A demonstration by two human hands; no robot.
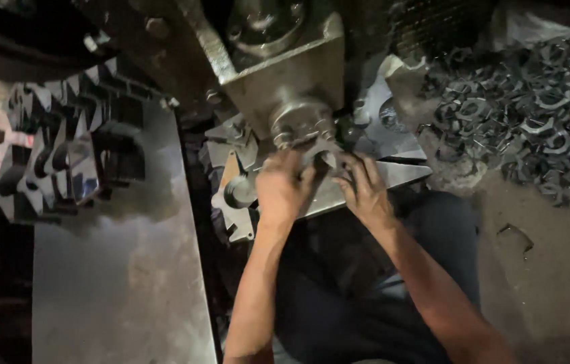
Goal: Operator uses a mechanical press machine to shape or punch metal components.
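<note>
A flat metal plate (339,192) lies under the round punch head (302,121) of the press (285,74). The left hand (283,189) and right hand (364,185) both press down on it, fingers curled over its top. Stamped pieces (62,155) are stacked on the bench (116,269) to the left; scrap rings (534,114) are heaped on the floor to the right

Pretty dim workshop corner, most of the light landing on a long grey metal tabletop (123,283) on the left with a stack of cut steel plates (62,162) at its far end. Off right, the dusty concrete floor (555,269) holds a heap of curved metal offcuts (541,108).
</note>
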